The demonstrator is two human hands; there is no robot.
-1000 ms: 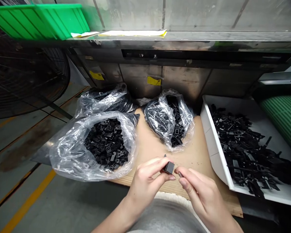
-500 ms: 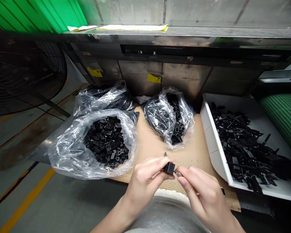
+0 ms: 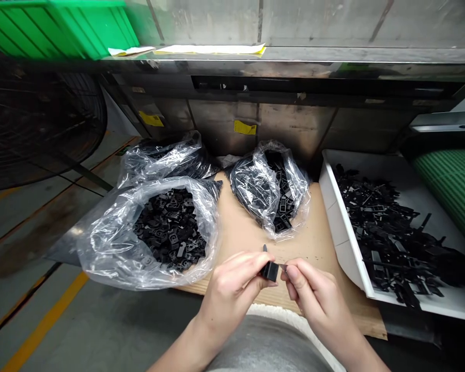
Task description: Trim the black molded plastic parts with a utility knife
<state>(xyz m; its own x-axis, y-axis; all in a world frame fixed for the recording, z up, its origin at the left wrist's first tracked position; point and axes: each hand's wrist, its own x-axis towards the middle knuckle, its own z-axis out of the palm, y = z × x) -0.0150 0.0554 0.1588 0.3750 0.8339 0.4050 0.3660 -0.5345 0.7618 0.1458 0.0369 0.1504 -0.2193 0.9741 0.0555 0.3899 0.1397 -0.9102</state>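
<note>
Block [image 3: 270, 271] pinched in left hand [image 3: 230, 281], fingers parted around it; right hand [image 3: 315, 287], fingertips together, grips 1 thin piece [image 3: 282, 267]. Better hold block steady, move piece gently.

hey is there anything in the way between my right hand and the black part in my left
Nothing visible blocks it. Your left hand holds the black part; only the small thin piece pinched in your right hand lies in the narrow gap. Whether its tip touches the part isn't clear.
</note>
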